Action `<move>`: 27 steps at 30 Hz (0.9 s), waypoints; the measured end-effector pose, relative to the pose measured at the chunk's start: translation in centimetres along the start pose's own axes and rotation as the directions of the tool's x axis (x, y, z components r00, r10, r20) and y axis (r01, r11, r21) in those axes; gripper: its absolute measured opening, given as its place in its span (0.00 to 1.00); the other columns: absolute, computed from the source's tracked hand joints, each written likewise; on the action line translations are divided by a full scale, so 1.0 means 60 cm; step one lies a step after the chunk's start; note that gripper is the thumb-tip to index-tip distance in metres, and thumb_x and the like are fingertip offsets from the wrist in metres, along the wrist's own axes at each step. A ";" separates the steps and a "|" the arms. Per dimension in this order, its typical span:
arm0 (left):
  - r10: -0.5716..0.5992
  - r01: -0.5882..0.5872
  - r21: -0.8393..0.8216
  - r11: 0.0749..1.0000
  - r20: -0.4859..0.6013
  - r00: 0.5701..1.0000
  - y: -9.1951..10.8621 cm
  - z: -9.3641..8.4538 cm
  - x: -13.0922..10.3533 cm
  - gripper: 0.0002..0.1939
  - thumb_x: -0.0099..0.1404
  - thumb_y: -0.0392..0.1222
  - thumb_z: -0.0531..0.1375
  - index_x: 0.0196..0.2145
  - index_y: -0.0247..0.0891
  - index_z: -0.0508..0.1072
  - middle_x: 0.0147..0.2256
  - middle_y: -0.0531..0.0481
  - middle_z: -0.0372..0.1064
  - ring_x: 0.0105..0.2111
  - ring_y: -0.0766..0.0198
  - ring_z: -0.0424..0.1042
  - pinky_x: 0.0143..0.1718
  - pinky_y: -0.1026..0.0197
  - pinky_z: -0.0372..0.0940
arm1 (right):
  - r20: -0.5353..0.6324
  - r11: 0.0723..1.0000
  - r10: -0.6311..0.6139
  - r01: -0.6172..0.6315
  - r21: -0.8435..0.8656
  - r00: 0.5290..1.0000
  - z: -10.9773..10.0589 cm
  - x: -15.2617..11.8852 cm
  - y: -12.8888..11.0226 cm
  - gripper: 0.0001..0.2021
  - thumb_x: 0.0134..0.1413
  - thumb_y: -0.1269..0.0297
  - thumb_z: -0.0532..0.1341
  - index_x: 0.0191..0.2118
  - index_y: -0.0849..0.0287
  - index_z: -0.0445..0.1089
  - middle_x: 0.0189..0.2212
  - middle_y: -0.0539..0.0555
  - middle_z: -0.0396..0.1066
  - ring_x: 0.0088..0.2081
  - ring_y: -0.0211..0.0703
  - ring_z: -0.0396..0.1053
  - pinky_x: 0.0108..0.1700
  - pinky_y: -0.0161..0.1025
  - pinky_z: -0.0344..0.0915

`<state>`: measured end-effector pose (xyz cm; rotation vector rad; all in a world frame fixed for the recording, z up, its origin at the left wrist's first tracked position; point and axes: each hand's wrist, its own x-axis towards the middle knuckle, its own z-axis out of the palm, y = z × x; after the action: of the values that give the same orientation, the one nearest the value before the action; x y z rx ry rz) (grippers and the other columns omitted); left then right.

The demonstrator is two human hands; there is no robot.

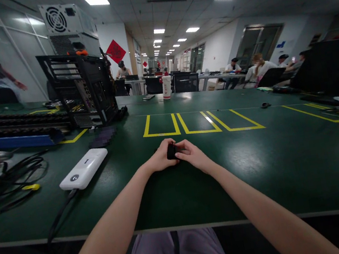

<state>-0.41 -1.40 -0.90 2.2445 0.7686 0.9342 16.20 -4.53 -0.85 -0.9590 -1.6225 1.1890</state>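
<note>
The left hand (162,156) and right hand (193,156) pinch a small black object (171,151) between them above or on the green surface (182,199), equally near; its long axis appears roughly fore-and-aft.

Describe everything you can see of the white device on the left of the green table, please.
The white device is a long, rounded block, glossy and plastic-looking, with a round dark spot towards its near end and a small dark mark farther up. It lies flat on the green table, its far end angled rightwards. A black cable meets its near end; only cable and table visibly touch it.
</note>
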 end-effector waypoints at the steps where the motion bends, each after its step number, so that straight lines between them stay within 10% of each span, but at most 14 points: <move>1: 0.000 0.000 -0.001 1.000 0.000 1.000 -0.001 0.000 0.000 0.31 0.46 0.35 0.62 0.47 0.38 0.55 0.45 0.45 0.57 0.46 0.54 0.60 0.48 0.51 0.56 | 0.016 1.000 -0.005 0.005 0.012 1.000 0.000 -0.001 0.000 0.15 0.43 0.66 0.61 0.39 0.55 0.60 0.40 0.51 0.64 0.43 0.41 0.66 0.47 0.44 0.62; 27: 0.024 -0.024 0.016 1.000 -0.007 1.000 -0.010 0.002 0.002 0.31 0.46 0.36 0.63 0.47 0.38 0.55 0.44 0.46 0.56 0.46 0.54 0.60 0.48 0.51 0.56 | -0.041 1.000 -0.014 0.015 0.007 0.999 0.001 0.005 0.004 0.11 0.44 0.63 0.60 0.36 0.55 0.61 0.35 0.50 0.66 0.39 0.40 0.67 0.45 0.44 0.62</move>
<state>-0.42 -0.96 -1.36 2.2700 0.7562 0.9507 16.06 -4.23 -1.04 -0.9600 -1.5892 1.1571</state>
